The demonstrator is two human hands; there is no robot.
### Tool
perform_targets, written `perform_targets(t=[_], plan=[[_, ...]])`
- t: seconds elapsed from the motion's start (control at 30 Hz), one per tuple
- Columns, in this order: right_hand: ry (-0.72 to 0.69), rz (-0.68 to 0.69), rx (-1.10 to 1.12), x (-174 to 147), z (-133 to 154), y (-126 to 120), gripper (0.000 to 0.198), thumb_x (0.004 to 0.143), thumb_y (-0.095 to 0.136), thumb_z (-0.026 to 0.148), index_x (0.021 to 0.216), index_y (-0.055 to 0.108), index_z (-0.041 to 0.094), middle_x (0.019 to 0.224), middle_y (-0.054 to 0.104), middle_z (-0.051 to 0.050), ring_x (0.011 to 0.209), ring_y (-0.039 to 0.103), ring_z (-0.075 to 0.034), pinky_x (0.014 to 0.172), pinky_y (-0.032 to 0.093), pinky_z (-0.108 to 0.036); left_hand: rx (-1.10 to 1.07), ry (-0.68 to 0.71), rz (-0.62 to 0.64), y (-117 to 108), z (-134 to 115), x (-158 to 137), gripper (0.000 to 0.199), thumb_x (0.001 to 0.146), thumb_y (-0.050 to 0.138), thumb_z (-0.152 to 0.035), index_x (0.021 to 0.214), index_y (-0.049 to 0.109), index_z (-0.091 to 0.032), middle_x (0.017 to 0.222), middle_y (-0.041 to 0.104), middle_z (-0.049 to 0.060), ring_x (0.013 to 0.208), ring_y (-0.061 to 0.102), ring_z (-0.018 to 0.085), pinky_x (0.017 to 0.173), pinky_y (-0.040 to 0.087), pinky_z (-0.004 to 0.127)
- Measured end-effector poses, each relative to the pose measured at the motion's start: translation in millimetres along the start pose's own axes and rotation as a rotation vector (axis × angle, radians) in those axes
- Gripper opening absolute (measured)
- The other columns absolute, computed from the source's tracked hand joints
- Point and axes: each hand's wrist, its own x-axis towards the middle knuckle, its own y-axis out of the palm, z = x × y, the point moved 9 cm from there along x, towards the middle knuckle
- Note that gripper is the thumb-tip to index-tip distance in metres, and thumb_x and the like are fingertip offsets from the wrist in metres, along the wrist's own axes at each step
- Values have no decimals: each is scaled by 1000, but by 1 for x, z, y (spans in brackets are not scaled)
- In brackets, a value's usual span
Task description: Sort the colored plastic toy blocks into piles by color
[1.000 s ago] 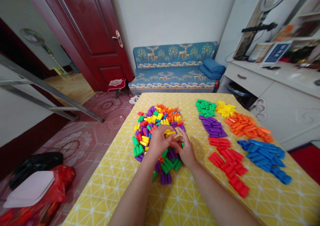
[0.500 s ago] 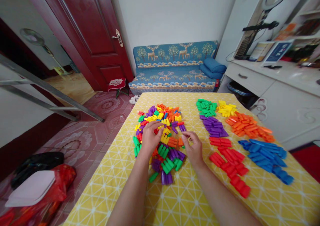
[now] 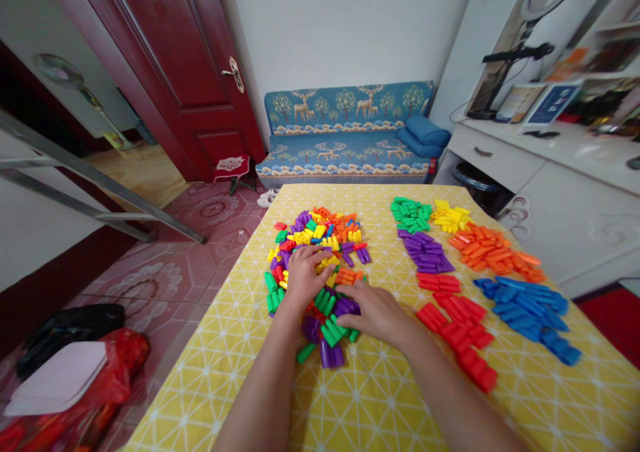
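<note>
A mixed pile of plastic building pieces [image 3: 333,229] in several colours lies on the table in front of me. My left hand [image 3: 306,277] is over the middle of it, its fingers stretched above yellow pieces [image 3: 330,261], thumb apart. My right hand [image 3: 375,311] reaches in from the right, palm down, thumb and fingers spread over green pieces [image 3: 333,331] and purple ones partly hidden beneath. I see nothing held in either hand. Right of the pile lie groups of one colour: green [image 3: 411,214], yellow [image 3: 451,216], purple [image 3: 426,252], orange [image 3: 495,252], red [image 3: 463,322] and blue [image 3: 527,312].
A yellow patterned cloth [image 3: 200,385] covers the table. Beyond its far edge stands a blue sofa [image 3: 330,142]. On the right is a white cabinet [image 3: 555,205]; a metal ladder [image 3: 125,195] and bags [image 3: 125,365] are at the left.
My right hand has moved left and opened out over the near right part of the pile, covering purple pieces. The left hand has lowered slightly, with its fingers reaching further over yellow pieces.
</note>
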Motion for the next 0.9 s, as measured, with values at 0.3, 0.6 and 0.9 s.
perform_targets(t=[0.3, 0.6, 0.9], plan=[[39, -64, 52, 9, 0, 10, 34, 77, 59, 19, 109, 63, 26, 106, 70, -2, 93, 65, -22, 73, 40, -28, -4, 9, 5, 2, 2, 0, 24, 84, 66, -33, 107, 72, -30, 121, 66, 3, 115, 54, 26, 101, 41, 45], [83, -60, 39, 7, -3, 7, 28, 72, 70, 26, 100, 67, 28, 88, 72, -1, 80, 65, -20, 64, 34, -26, -7, 8, -6, 1, 2, 0, 24, 84, 66, -34, 107, 72, -30, 120, 67, 3, 114, 55, 26, 101, 42, 45], [47, 37, 51, 4, 0, 7, 26, 67, 70, 23, 93, 70, 27, 89, 73, -1, 82, 64, -20, 63, 32, -25, -10, 17, 3, 3, 4, 0, 23, 85, 64, -34, 107, 72, -30, 119, 67, 2, 115, 55, 25, 102, 41, 45]])
